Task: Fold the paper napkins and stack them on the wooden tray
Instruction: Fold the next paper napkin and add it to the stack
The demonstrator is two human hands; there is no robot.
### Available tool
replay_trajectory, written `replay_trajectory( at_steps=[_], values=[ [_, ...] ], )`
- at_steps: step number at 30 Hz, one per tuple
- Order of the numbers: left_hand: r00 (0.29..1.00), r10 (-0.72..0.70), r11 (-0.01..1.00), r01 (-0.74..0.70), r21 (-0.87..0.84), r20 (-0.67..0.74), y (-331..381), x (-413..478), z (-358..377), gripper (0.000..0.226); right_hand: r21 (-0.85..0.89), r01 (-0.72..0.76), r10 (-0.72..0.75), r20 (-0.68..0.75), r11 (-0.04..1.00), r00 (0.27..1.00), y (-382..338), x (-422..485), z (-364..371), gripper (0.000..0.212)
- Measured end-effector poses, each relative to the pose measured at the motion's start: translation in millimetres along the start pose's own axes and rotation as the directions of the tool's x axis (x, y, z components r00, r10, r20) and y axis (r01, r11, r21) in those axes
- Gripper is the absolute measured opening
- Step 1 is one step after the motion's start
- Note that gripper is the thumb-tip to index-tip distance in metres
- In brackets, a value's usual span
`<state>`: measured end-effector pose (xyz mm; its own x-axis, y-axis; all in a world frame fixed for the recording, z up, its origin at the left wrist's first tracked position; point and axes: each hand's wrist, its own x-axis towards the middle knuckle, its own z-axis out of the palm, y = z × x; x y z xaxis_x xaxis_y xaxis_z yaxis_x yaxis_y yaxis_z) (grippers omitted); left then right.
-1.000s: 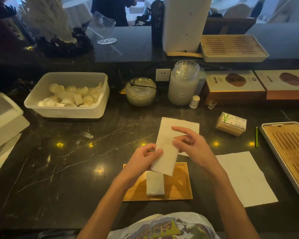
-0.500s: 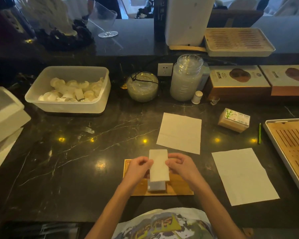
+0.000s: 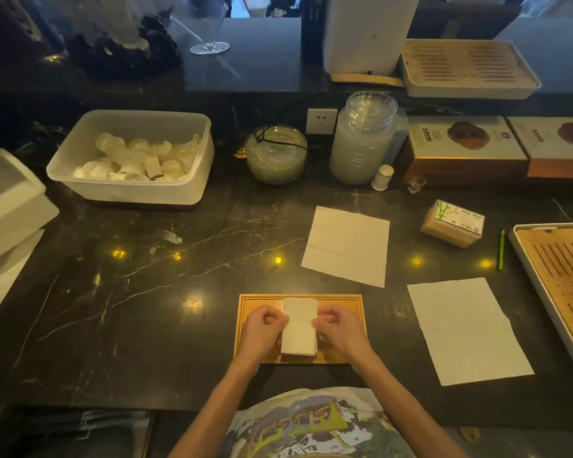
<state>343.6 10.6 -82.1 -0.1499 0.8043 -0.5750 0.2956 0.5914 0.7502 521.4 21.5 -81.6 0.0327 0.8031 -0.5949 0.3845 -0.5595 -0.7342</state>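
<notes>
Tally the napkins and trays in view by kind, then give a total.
Unfolded napkins, lying flat: 2
Folded napkin, pinched by the left hand and right hand: 1 (any beneath it are hidden)
Wooden tray, plain: 1
Slatted trays: 2
Total: 6

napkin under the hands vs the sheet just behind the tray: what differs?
The folded napkin is a narrow strip; the open sheet is wide, with crease lines. The folded napkin sits on the wooden tray, pinched by the left hand and right hand; the open sheet lies untouched on the counter. Both are white paper.
</notes>
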Motion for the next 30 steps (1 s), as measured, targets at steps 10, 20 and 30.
replay_trajectory(
  at_steps=[10,20,30],
  values=[
    [1.0,-0.027,0.999,0.027,0.023,-0.002,-2.5,6.5,2.6,0.012,0.026,0.012,-0.01,-0.069,1.0,0.998,6.2,5.3,6.7,0.039],
    [0.996,0.079,0.983,-0.074,0.165,-0.028,-9.8,4.2,5.5,0.029,0.095,-0.057,0.052,0.047,0.994,0.998,5.5,-3.6,10.1,0.041],
    [0.957,0.039,0.999,-0.027,-0.045,0.287,-3.8,-6.5,17.7,0.038,0.542,-0.243,0.063,0.33,0.805,0.942,-7.7,-11.3,13.0,0.044]
  ],
)
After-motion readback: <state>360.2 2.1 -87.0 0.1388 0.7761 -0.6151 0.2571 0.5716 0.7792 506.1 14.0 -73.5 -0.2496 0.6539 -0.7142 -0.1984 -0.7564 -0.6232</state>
